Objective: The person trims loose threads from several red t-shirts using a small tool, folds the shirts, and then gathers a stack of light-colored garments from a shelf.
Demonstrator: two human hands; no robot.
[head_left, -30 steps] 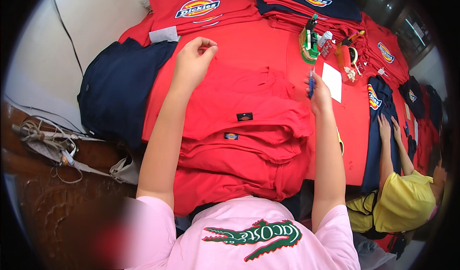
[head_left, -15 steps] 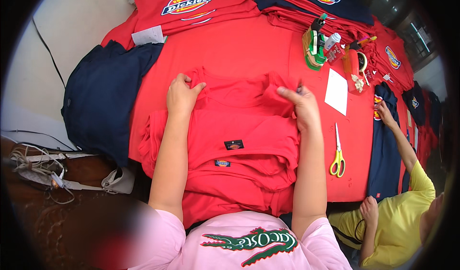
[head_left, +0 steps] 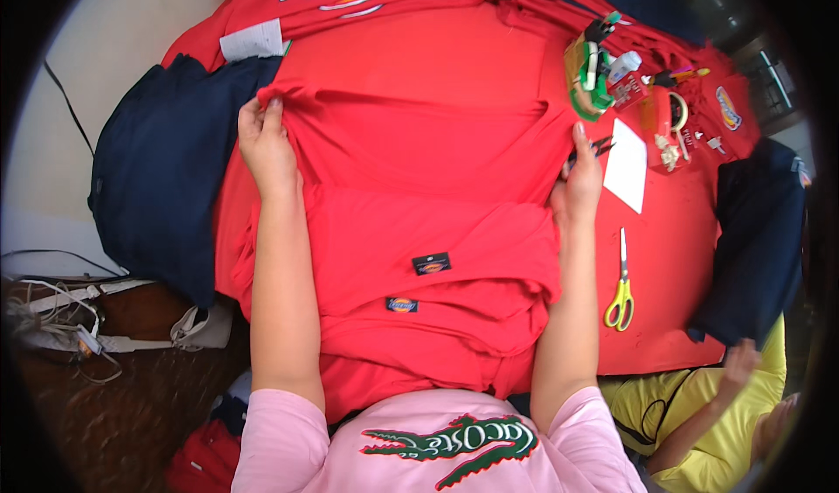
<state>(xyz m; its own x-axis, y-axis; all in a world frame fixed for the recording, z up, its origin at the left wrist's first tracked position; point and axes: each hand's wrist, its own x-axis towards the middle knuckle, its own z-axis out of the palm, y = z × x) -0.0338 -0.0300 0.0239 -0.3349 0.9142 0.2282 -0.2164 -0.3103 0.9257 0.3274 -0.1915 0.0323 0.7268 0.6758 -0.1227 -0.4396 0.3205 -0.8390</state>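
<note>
My left hand is closed, pinching the far left corner of a red T-shirt. On the other side my right hand grips the shirt's right edge. A small pair of dark thread snips pokes out of that hand, its blades toward the white paper. Between both hands the cloth is drawn wide. Nearer my body lies a pile of red shirts, with small dark neck labels showing on top.
Yellow-handled scissors and white paper lie right. Beyond stand a green tape dispenser and a red holder. Navy shirts hang over the left edge. A co-worker in yellow is beside a navy garment.
My hands have moved apart, the left one outward and away from me, stretching the shirt wider. At right, the co-worker's navy garment has come up off the table and swung right.
</note>
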